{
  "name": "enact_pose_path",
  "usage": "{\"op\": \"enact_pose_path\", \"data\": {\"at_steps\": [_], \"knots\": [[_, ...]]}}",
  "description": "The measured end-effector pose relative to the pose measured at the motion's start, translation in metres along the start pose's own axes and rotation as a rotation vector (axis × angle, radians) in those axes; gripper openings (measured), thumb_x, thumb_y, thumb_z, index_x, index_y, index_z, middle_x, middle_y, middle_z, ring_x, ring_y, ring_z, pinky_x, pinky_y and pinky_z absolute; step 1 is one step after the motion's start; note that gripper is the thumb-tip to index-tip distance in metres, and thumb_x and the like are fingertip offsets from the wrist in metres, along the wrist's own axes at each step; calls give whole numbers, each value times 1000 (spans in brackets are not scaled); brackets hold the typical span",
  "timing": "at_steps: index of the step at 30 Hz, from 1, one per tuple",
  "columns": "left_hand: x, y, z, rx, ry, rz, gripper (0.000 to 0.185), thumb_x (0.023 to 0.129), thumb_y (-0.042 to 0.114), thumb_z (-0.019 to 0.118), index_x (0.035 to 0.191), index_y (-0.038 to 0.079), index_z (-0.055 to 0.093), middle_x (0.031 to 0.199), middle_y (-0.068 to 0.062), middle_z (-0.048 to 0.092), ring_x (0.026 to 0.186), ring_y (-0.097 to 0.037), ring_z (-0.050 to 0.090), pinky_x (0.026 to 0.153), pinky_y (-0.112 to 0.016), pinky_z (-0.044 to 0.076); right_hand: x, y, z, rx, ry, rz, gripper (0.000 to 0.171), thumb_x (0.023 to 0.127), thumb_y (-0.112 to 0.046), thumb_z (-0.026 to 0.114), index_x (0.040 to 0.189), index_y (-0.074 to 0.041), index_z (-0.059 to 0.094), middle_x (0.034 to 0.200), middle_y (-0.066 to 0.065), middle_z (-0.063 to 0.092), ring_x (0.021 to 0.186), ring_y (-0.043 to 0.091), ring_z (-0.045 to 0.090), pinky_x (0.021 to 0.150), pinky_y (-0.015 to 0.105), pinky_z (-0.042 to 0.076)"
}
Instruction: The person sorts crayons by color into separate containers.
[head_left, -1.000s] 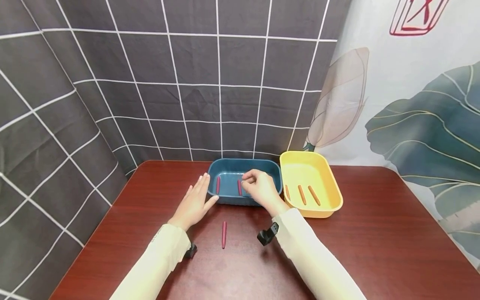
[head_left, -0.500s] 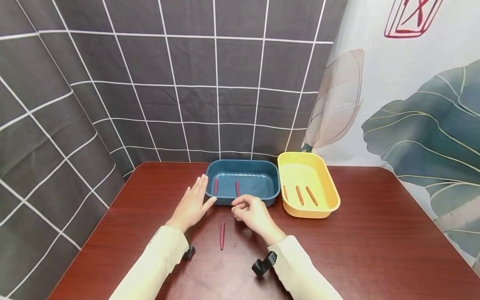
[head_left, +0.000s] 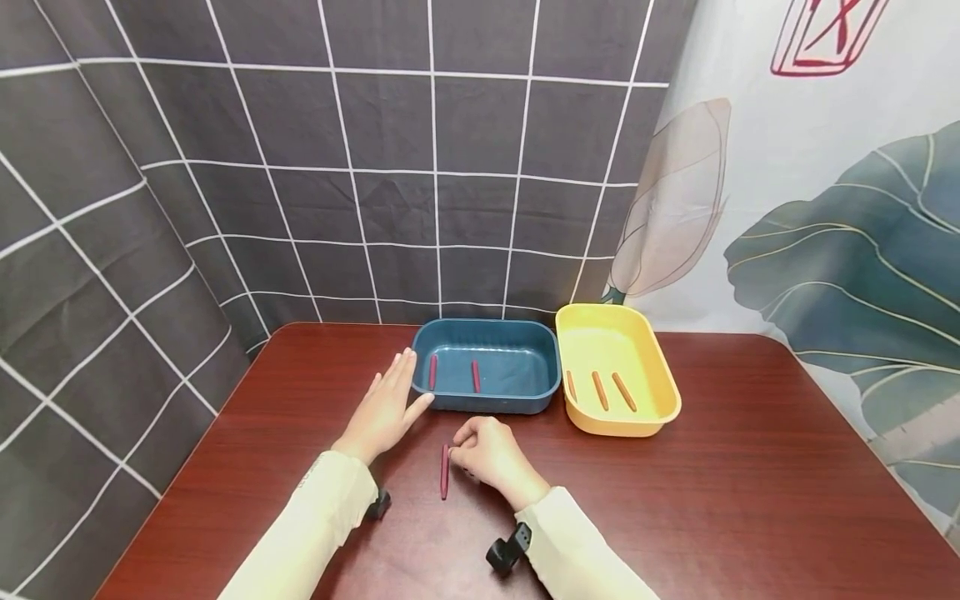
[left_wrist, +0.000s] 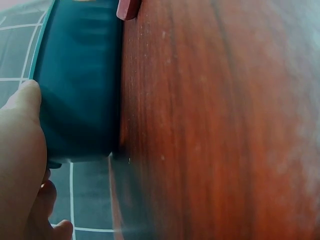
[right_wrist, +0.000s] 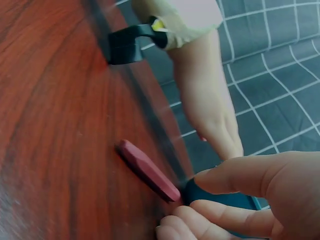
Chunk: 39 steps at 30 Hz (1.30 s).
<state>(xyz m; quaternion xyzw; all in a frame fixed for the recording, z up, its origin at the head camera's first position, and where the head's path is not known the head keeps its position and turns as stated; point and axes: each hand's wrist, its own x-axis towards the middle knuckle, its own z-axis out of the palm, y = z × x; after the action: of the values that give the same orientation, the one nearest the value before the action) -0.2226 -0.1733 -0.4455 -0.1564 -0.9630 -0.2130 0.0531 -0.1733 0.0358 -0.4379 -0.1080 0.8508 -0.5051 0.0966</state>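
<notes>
A dark red crayon (head_left: pixel 445 472) lies on the table in front of the blue tray (head_left: pixel 521 371). My right hand (head_left: pixel 491 454) is just right of its far end, thumb and fingers parted. In the right wrist view, the faceted crayon (right_wrist: pixel 150 170) lies beyond the fingertips, not between them. My left hand (head_left: pixel 381 417) touches the tray's left side with straight fingers, the thumb at its near rim; the left wrist view has the thumb against the tray's wall (left_wrist: pixel 80 75). Inside the tray are two red crayons, one at left (head_left: pixel 432 372) and another near the middle (head_left: pixel 476 377).
To the right of the blue tray stands a yellow tray (head_left: pixel 611 346) holding three orange crayons (head_left: pixel 600 391). Both trays sit near the back of the reddish-brown table (head_left: pixel 750 467). Behind them hangs a grey checked cloth (head_left: pixel 480 208).
My right hand has moved out of the blue tray, toward me and slightly left, to beside the crayon on the table. My left hand has stayed at the tray's left side.
</notes>
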Motion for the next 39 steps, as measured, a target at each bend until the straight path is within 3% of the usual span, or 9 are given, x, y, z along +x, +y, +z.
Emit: {"op": "enact_pose_path", "data": {"at_steps": [7,17,23,29,39], "knots": [[0,-1,1,1,4,2,83,103,46,56,160,-2,19,166,-18,22,153,-36,19,120,-60,21,-2,0,14,-241,90,-115,14,74,-4,77,66,-7,65,58,-5,59,55,7,51,53,24,45],[-1,-1,3,-6,-1,3,83,102,45,56,160,-2,20,166,-18,21,154,-35,17,120,-60,20,-1,-4,23,-360,86,-146,34,69,-8,78,49,-13,51,43,-11,39,44,5,40,42,23,33],[0,0,2,-4,3,6,83,103,46,55,160,-1,19,166,-17,21,154,-35,18,120,-60,20,-2,-5,23,-350,91,-125,35,69,-2,68,43,-14,48,38,-11,35,42,5,39,42,23,33],[0,0,1,-4,8,5,83,103,46,55,160,-1,18,166,-18,21,153,-36,19,120,-60,21,-2,-4,23,-337,109,-110,38,73,-2,67,48,-14,42,42,-10,32,45,8,35,44,23,30],[0,-2,2,-3,22,15,83,102,45,56,160,-2,20,165,-19,23,153,-37,20,119,-61,21,2,-1,17,-291,134,-146,26,80,-7,73,61,-12,55,55,-8,49,53,7,46,53,23,43]]}}
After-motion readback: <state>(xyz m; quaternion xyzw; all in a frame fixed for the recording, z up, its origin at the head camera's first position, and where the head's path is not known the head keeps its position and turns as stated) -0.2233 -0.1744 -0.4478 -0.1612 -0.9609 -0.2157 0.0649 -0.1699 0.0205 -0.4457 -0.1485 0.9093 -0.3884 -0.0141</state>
